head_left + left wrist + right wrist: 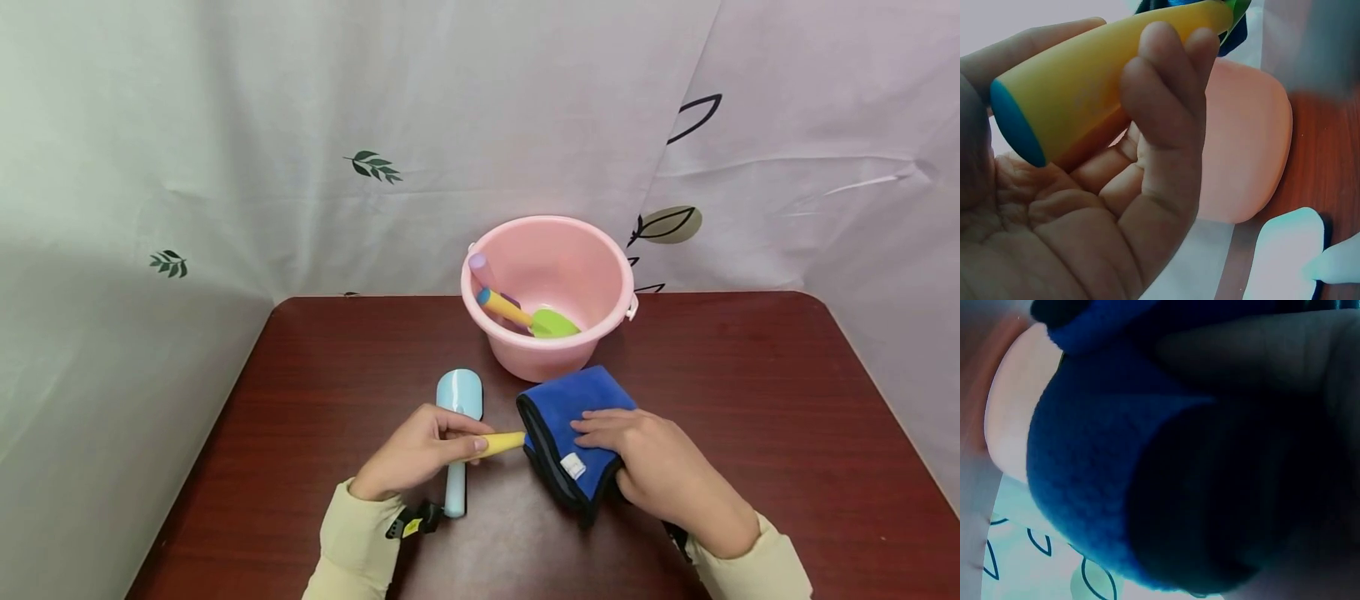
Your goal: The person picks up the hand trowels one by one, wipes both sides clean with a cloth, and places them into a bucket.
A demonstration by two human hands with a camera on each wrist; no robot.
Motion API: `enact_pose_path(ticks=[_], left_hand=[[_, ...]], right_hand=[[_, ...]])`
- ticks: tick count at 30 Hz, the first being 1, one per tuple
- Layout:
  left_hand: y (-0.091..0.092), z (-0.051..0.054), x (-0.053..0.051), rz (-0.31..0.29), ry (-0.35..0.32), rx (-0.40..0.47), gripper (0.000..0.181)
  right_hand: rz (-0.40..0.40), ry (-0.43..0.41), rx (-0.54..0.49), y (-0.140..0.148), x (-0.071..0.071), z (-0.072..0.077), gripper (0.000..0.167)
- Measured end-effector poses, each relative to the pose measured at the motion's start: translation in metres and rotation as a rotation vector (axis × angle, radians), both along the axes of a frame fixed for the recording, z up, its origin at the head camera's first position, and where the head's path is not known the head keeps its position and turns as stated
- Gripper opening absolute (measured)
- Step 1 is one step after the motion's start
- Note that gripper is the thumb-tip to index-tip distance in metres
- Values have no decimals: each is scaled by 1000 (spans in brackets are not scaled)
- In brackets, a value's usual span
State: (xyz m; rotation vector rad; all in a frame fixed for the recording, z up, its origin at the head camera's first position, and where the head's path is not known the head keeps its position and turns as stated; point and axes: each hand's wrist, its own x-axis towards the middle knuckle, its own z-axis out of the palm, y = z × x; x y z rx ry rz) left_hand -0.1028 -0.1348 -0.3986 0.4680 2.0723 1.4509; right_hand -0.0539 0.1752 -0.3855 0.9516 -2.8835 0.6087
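Note:
My left hand [435, 446] holds a yellow-handled tool [504, 442] between thumb and fingers. Its handle has a blue end cap [1015, 122], and a bit of green [1238, 14] shows where it enters the cloth. A folded blue cloth [573, 408] with black edging covers the tool's head, so its kind is hidden. My right hand [648, 454] grips that cloth around the head, fingers on top and thumb lower down. A light blue toy shovel [460, 393] lies on the table beneath my left hand.
A pink bucket [517, 354] stands behind the cloth. Inside it lean a toy shovel with a yellow handle and green blade [553, 323] and a purple tool [480, 268]. The dark red table [337, 350] meets a patterned white curtain [300, 167] at the back.

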Motion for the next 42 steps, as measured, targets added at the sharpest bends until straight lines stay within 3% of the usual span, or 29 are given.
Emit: enact_pose_path(ticks=[7, 18, 25, 31, 37, 42], left_hand=[[-9, 1, -1, 22, 4, -5, 23], [-23, 3, -6, 55, 27, -9, 23], [-30, 3, -8, 70, 23, -60, 23], [-29, -1, -10, 53, 23, -78, 22], [-18, -5, -9, 36, 58, -86, 19], [-6, -8, -7, 29, 21, -61, 19]], right_hand=[[-70, 28, 64, 5, -1, 3, 50], [-147, 121, 29, 18, -1, 6, 50], [-261, 288, -96, 24, 0, 6, 53], [-250, 387, -233, 23, 1, 7, 59], [-214, 387, -384, 15, 4, 8, 69], [-166, 380, -458, 7, 5, 7, 68]])
